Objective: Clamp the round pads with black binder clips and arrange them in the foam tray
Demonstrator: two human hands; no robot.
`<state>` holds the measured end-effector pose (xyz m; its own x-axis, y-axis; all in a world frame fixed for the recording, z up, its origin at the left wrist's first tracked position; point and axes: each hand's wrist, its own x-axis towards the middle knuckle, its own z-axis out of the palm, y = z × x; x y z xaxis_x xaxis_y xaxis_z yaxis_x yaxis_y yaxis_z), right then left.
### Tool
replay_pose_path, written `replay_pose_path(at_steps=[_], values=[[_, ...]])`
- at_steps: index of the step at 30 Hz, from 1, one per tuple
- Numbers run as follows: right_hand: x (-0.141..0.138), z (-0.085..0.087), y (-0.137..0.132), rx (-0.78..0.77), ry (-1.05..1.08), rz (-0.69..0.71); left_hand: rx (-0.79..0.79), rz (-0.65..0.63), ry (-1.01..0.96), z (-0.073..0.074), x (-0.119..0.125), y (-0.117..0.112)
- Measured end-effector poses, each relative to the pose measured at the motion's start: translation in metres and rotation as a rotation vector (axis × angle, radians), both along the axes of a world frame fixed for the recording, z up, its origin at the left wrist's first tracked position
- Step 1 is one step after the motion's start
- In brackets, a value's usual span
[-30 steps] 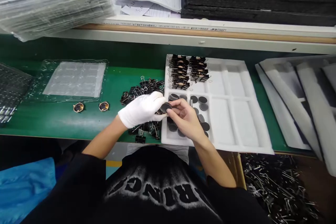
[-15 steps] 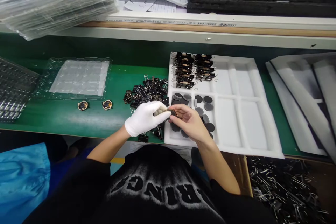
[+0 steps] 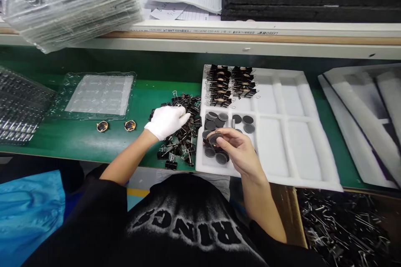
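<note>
My left hand [image 3: 167, 122], in a white glove, reaches into a loose heap of black binder clips [image 3: 180, 142] with wire handles. Its fingertips point down among the clips, so whether they grip one is hidden. My bare right hand [image 3: 239, 150] pinches a round gold-rimmed piece with a dark disc [image 3: 215, 138] on it, between thumb and fingers. That piece is held above a white foam tray [image 3: 230, 170], over a compartment of loose dark grey discs [image 3: 222, 158]. In the tray's far left compartment, clipped pieces [image 3: 220, 85] stand in two rows.
Two gold-rimmed round pieces [image 3: 130, 125] lie on the green table, near a clear plastic tray [image 3: 100, 94] with a white sheet. Stacked clear trays [image 3: 78, 21] overhang the shelf edge [image 3: 188, 41]. White foam sheets [image 3: 354, 125] lean at right; a box of binder clips [image 3: 347, 225] sits below.
My left hand has let go of the round piece and moved left to the binder clip heap. My right hand keeps the piece and has shifted slightly right and towards me.
</note>
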<state>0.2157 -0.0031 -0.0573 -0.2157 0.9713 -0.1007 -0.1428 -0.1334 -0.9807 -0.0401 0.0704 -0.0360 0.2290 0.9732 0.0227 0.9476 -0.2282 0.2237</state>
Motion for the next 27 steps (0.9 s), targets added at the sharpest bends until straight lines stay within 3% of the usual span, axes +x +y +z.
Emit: replay_pose_path(at_steps=[4, 7, 12, 16, 20, 27], values=[[-0.006, 0.001, 0.003, -0.025, 0.073, -0.012, 0.147, 0.057, -0.415, 0.008, 0.010, -0.014], [-0.016, 0.002, 0.006, 0.012, 0.128, 0.036, 0.239, 0.039, -0.590, 0.016, 0.024, -0.033], [-0.025, 0.003, 0.005, 0.087, 0.143, 0.127, 0.232, -0.101, -0.600, 0.018, 0.036, -0.054], [-0.022, 0.009, 0.000, 0.134, 0.126, 0.139, 0.205, 0.004, -0.472, 0.018, 0.029, -0.057], [-0.020, 0.011, -0.002, 0.124, 0.125, 0.147, 0.110, -0.171, -0.431, 0.013, 0.021, -0.056], [-0.018, 0.005, -0.005, 0.066, 0.230, 0.218, 0.282, -0.360, -0.586, -0.003, 0.019, -0.049]])
